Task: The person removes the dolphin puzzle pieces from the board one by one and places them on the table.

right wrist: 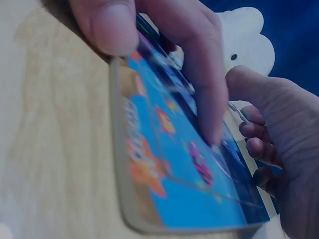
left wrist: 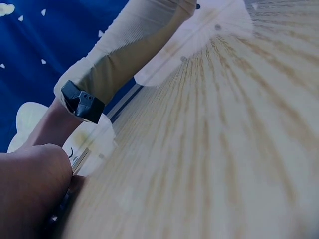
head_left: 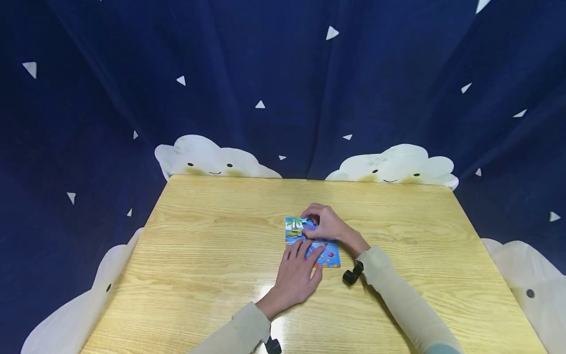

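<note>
The picture board (right wrist: 214,209) is mostly bright blue, deepening to navy on one side, with an orange starfish (right wrist: 144,167), a magenta striped shape (right wrist: 200,164), purple patches and a green palm (head_left: 295,224); its edge is plain tan. Beneath it, the worktop (head_left: 212,236) is pale yellow wood streaked with browner grain. The curtain (head_left: 283,64) is dark navy, scattered with small white triangles (head_left: 332,33). White clouds (head_left: 208,157) carry black eyes, thin dark smiles and soft yellow cheeks. Both sleeves (head_left: 395,297) are plain beige, the right one turning pale teal toward the frame's lower edge; the wrist devices (head_left: 273,346) are black.
</note>
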Action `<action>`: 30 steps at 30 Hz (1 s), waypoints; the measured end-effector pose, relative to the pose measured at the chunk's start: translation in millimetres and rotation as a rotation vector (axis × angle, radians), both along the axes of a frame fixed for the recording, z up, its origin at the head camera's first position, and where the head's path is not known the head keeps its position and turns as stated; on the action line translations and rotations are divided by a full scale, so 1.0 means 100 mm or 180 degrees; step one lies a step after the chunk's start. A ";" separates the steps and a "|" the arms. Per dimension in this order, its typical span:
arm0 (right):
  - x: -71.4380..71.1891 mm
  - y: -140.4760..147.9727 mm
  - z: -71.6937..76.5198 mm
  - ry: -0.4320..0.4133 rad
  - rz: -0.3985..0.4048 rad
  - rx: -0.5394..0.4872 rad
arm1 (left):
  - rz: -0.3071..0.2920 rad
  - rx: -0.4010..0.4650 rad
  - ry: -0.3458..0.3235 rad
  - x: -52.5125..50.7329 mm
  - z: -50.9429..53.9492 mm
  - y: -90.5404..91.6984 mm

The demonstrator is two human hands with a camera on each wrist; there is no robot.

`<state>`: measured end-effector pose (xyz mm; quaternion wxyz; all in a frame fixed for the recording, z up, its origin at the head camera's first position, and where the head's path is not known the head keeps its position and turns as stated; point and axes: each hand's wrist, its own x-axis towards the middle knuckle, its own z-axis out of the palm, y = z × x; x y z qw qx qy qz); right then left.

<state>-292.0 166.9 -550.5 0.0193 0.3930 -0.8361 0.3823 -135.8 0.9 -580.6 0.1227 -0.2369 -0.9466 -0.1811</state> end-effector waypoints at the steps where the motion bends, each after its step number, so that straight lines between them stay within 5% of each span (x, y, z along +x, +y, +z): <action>1: -0.01 0.03 0.00 -0.0006 -0.0031 -0.0016 | -0.0002 -0.0004 -0.0017 0.00 0.00 0.00; 14: -0.06 0.56 0.12 -0.0086 -0.0305 -0.0122 | 0.0020 -0.0082 -0.0082 -0.02 0.03 0.01; 30: -0.20 1.32 0.06 -0.0185 -0.0824 0.0088 | 0.0043 -0.0039 -0.0073 0.00 0.03 0.01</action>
